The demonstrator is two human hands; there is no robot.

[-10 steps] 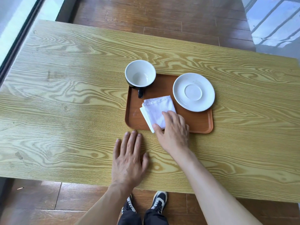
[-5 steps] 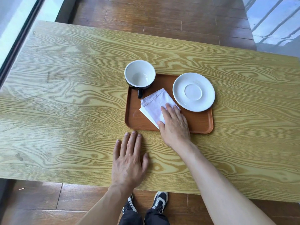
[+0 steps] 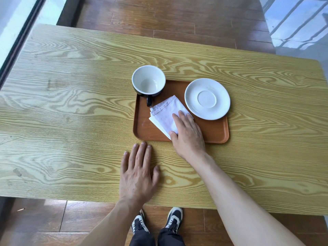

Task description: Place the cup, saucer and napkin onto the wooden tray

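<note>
The brown wooden tray [image 3: 211, 134] lies at the middle of the table. A black cup with a white inside [image 3: 148, 80] stands on its far left corner, handle towards me. The white saucer [image 3: 207, 98] sits on the tray's far right part, its rim reaching over the tray's edge. Between them a folded white napkin [image 3: 164, 115] lies turned at an angle on the tray. My right hand [image 3: 188, 134] rests flat on the napkin's near right corner, fingers and thumb touching the cloth. My left hand [image 3: 138, 173] lies flat on the table just in front of the tray, holding nothing.
The yellow wood-grain table [image 3: 71, 107] spreads wide to the left and right of the tray. Its near edge runs just above my shoes [image 3: 158, 221]. A dark wooden floor surrounds it, with a window frame [image 3: 21, 36] at the far left.
My right hand has pushed the napkin further onto the tray and turned it to an angle, its far corner now near the cup's handle. My left hand has stayed still.
</note>
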